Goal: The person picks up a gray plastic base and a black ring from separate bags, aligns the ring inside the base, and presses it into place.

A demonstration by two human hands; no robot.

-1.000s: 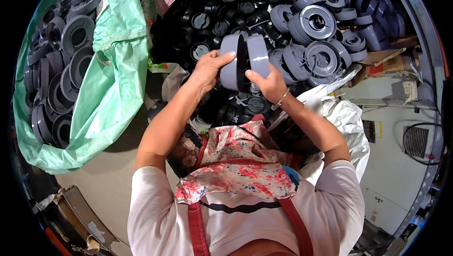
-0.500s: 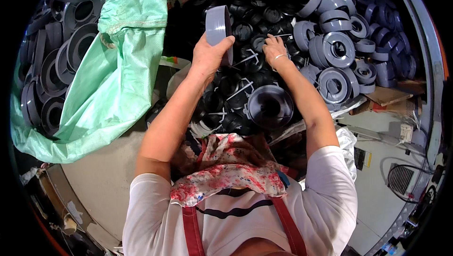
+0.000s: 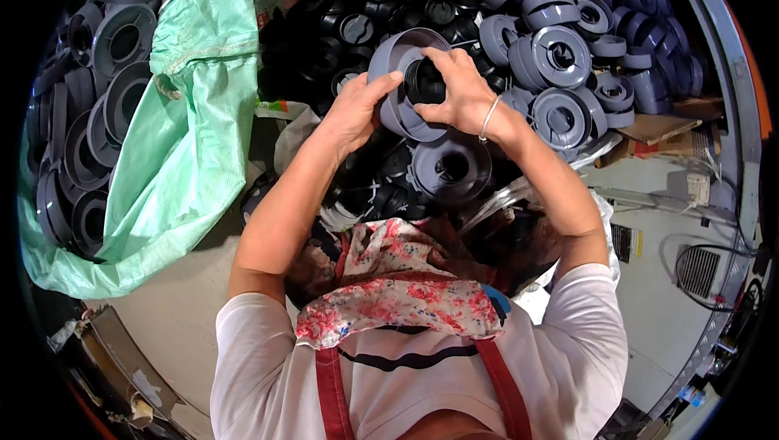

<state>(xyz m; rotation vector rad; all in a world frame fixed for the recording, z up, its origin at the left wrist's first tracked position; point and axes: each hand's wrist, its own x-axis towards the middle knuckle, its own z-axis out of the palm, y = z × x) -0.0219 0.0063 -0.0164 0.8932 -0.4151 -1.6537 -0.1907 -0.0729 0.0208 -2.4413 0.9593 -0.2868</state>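
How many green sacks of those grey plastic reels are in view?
1. The green sack lies open at the person's left, full of grey reels. Other sacks may be hidden beyond the picture's edge.

The left hand (image 3: 357, 111) and right hand (image 3: 456, 87) cover much of the grey spool (image 3: 398, 58); the green sack (image 3: 187, 140) hides most grey spools inside it, and the top edge crops the pile

We see a pale concrete floor (image 3: 174, 310) below the green sack (image 3: 191, 148), and a white wall (image 3: 665, 278) far right of it.
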